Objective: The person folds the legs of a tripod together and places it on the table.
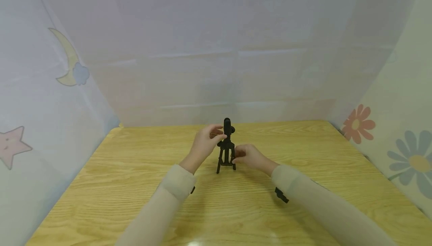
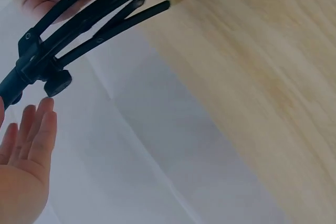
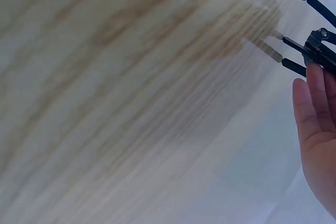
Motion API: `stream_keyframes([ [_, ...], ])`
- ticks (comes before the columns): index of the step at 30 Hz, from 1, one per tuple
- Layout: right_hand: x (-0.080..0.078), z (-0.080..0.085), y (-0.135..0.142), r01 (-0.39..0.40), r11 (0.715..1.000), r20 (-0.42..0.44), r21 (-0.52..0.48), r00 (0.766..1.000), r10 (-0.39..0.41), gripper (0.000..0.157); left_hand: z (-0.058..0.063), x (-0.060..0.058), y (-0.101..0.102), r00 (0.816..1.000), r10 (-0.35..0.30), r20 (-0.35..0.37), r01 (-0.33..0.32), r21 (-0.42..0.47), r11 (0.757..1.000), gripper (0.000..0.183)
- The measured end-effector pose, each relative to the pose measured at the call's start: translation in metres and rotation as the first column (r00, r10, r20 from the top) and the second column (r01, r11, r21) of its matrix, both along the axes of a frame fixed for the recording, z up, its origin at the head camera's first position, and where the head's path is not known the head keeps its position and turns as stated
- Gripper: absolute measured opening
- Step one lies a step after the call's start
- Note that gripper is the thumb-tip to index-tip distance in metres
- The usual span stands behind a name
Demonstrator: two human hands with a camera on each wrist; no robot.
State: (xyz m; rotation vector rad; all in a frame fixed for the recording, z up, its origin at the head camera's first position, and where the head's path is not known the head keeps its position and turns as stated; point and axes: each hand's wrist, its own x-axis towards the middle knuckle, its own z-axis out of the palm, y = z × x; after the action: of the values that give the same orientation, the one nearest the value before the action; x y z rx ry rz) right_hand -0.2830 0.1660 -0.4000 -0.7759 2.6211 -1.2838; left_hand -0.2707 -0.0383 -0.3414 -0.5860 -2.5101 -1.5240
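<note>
A small black tripod (image 1: 227, 152) stands upright near the middle of the wooden table, with its legs spread and knobs on its post. My left hand (image 1: 205, 141) is at the upper post, where thumb and forefinger appear to pinch it. In the left wrist view, the other fingers (image 2: 43, 135) extend just below a black knob (image 2: 58, 82). Lower down, my right hand (image 1: 250, 156) holds the right leg between thumb and fingers. The right wrist view shows its fingertips (image 3: 315, 85) against the folding struts; the thumb is hidden there.
The yellow wood-grain table (image 1: 135, 163) runs back to a pale cloth wall (image 1: 216, 69). Patterned side walls carry a moon (image 1: 69, 58) and flowers (image 1: 359, 124). Black devices, one of them a wrist device (image 1: 281, 195), show beneath both sleeves.
</note>
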Motion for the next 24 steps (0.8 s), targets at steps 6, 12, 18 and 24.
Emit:
stream_keyframes([
  [6,0.0,-0.007,0.007,-0.014,1.0,0.035,0.011,0.999,0.013,0.012,-0.014,0.007,-0.013,1.0,0.007,0.011,-0.006,-0.048,0.999,0.032],
  [12,0.001,-0.01,0.011,-0.012,1.0,0.153,0.009,0.988,0.011,0.021,-0.027,0.013,-0.016,0.991,0.007,0.131,0.004,-0.088,0.996,0.036],
  [18,-0.001,-0.011,0.011,-0.041,0.999,0.185,-0.008,0.982,0.041,0.019,-0.036,0.012,-0.014,0.987,0.001,0.159,0.013,-0.09,0.996,0.04],
  [24,-0.003,-0.012,0.012,-0.06,0.997,0.217,-0.044,0.974,0.069,0.014,-0.041,0.009,-0.009,0.98,-0.05,0.191,0.061,-0.049,0.997,0.034],
])
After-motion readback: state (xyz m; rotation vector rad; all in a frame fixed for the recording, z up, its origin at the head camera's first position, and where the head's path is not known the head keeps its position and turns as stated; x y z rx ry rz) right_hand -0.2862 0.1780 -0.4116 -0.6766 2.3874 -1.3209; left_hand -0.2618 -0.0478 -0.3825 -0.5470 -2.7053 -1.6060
